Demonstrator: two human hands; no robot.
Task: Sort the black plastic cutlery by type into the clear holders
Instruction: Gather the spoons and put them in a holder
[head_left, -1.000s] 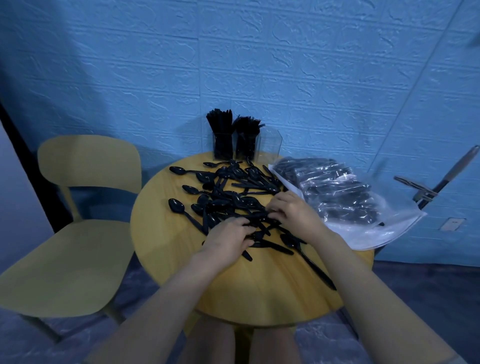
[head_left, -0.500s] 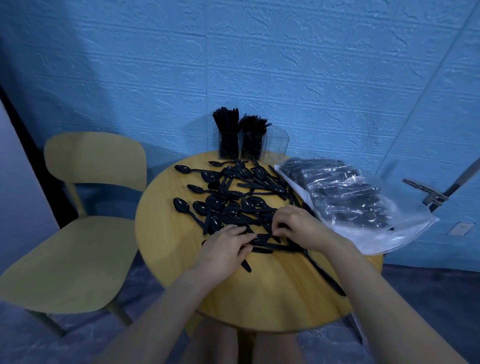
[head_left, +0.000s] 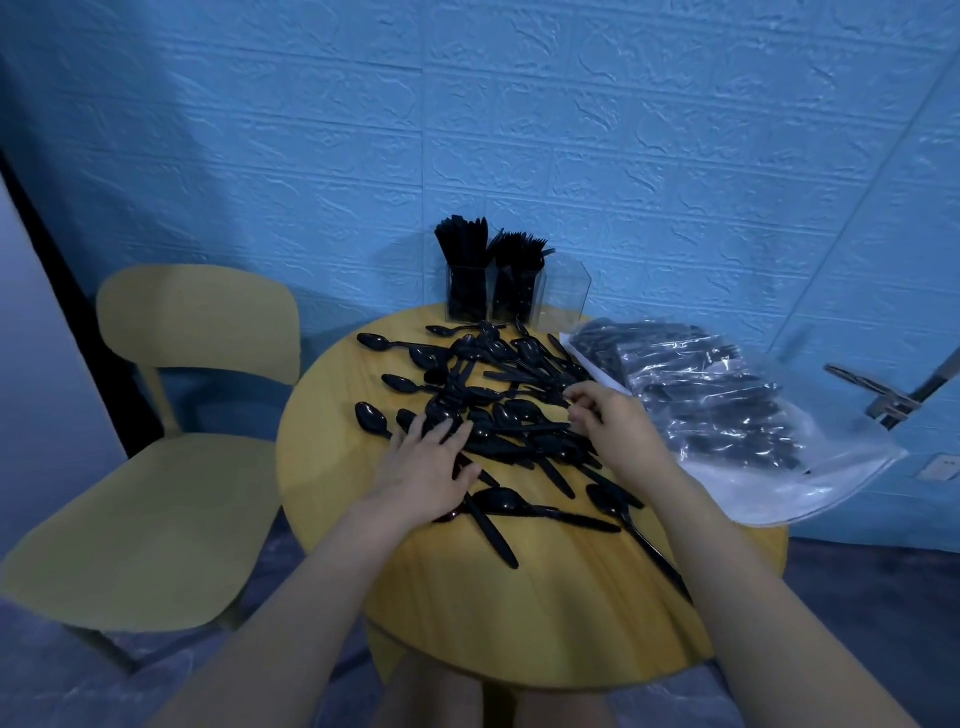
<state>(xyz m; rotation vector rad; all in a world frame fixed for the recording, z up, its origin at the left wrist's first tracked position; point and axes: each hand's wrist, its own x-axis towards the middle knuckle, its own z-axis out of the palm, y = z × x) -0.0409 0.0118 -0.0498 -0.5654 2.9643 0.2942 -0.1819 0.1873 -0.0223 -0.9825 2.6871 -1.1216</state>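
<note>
A loose heap of black plastic spoons (head_left: 483, 400) covers the middle of the round yellow wooden worktop (head_left: 467, 613), with a few strays lying nearer the lower edge of the frame. At the far rim, just above centre, stand the clear plastic holders (head_left: 511, 296): the left one is packed with black knives (head_left: 462, 249), the middle one with black forks (head_left: 517, 254), and the right compartment looks empty. A clear plastic bag of more black cutlery (head_left: 717, 415) lies at centre right.

The left hand (head_left: 428, 467) rests flat on the near side of the heap, fingers spread and straight, gripping nothing. The right hand (head_left: 618, 421) hovers over the heap's right side with its fingers (head_left: 576, 397) curled toward the thumb; whether they pinch a handle, I cannot tell.

These spoons are likely very light, stiff and slick, and they interlock in a pile. Taking several by the narrow handles, bowls aligned, should let them slide upright into the empty compartment without snagging.
</note>
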